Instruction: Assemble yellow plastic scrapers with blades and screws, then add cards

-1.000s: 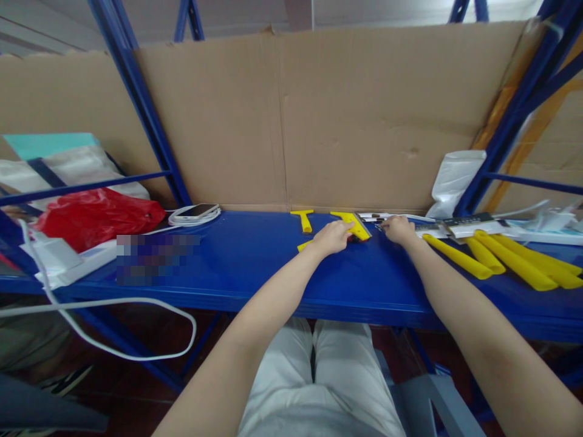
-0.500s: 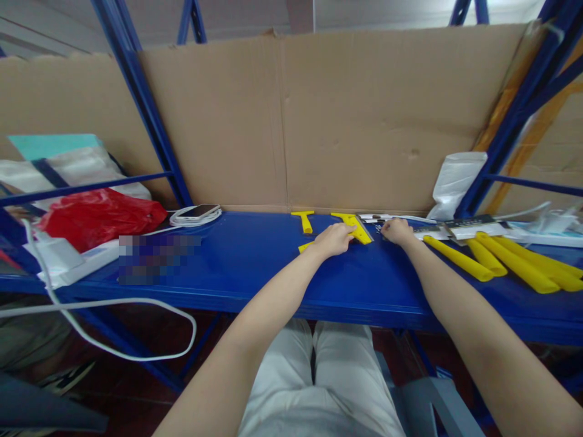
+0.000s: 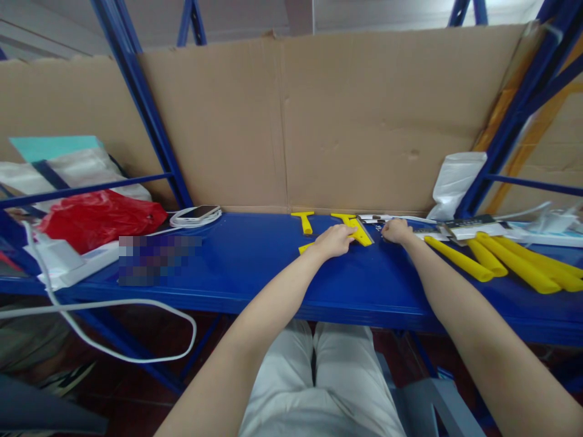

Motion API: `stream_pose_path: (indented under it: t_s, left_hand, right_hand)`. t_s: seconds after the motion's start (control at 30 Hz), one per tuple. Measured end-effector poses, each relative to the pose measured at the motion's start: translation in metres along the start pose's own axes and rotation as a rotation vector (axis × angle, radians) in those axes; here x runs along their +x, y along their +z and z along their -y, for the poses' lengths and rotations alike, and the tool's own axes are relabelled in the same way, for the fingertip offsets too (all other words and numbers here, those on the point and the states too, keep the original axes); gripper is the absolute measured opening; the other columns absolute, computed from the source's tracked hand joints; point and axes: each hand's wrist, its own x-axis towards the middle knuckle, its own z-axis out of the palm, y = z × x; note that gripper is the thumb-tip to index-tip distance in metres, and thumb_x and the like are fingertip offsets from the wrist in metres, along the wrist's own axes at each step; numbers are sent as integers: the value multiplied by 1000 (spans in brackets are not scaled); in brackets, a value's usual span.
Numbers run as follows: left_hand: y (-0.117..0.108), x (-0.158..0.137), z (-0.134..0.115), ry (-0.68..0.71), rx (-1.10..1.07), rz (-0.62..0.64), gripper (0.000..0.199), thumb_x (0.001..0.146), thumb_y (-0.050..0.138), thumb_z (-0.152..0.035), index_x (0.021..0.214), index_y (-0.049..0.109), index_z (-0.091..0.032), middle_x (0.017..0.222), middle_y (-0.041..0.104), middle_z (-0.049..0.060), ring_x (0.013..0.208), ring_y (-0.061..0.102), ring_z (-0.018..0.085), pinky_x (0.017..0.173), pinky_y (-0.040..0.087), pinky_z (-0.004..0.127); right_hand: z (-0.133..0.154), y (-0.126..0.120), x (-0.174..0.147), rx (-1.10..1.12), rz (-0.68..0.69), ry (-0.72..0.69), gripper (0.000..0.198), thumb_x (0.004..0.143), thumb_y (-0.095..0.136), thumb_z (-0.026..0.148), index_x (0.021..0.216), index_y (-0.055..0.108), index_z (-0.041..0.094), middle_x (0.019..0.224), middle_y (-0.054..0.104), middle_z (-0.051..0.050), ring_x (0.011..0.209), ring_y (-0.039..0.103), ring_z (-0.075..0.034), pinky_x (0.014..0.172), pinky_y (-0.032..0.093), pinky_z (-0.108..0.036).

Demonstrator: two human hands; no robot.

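Note:
My left hand [image 3: 336, 240] is closed around a yellow scraper [image 3: 363, 234] with a thin metal blade along its right edge. A yellow end piece [image 3: 303, 248] shows left of this hand; whether it belongs to the same scraper is hidden. Behind the scraper lies a yellow T-shaped piece [image 3: 342, 216], partly covered. Another T-shaped piece [image 3: 307, 223] rests farther left. My right hand [image 3: 396, 231] is closed with its fingertips down at some small metal parts [image 3: 379, 227] on the blue table. What it pinches, if anything, is too small to make out.
Several yellow tubular handles [image 3: 519, 262] lie at the right, beside flat black-and-white packs [image 3: 476, 227]. A white pouch [image 3: 455, 185] leans by the blue post. At the left are a phone [image 3: 200, 211] on a coiled cable, a red bag [image 3: 102, 218] and a power strip [image 3: 86, 264]. Cardboard [image 3: 355, 121] stands behind.
Both hands stay almost where they were. The scraper under my left hand has shifted very slightly toward me.

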Motion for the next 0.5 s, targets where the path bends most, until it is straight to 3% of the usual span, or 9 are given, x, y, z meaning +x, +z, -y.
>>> stream_pose_path:
  t_s: [0.13, 0.3, 0.5]
  left_hand:
    - [0, 0, 0, 11, 19, 6, 31, 87, 48, -19, 114, 61, -18, 114, 64, 10, 107, 59, 22, 92, 45, 33]
    - [1, 1, 1, 49, 49, 7, 25, 87, 48, -19, 105, 65, -17, 107, 66, 9, 104, 60, 23, 89, 46, 33]
    - [2, 0, 1, 101, 63, -24, 27, 88, 45, -21, 106, 63, -16, 106, 66, 10, 103, 60, 22, 88, 46, 33]
  right_hand:
    - [6, -5, -3, 291, -92, -69, 14, 73, 53, 17, 70, 67, 15, 91, 66, -13, 99, 57, -27, 85, 45, -38]
    - [26, -12, -14, 760, -82, -273, 10, 69, 55, 16, 61, 60, 17, 72, 66, -4, 76, 60, -16, 80, 45, -29]
    - [49, -9, -27, 797, -39, -338, 11, 65, 57, 13, 55, 60, 17, 66, 64, -1, 70, 58, -14, 74, 45, -26]
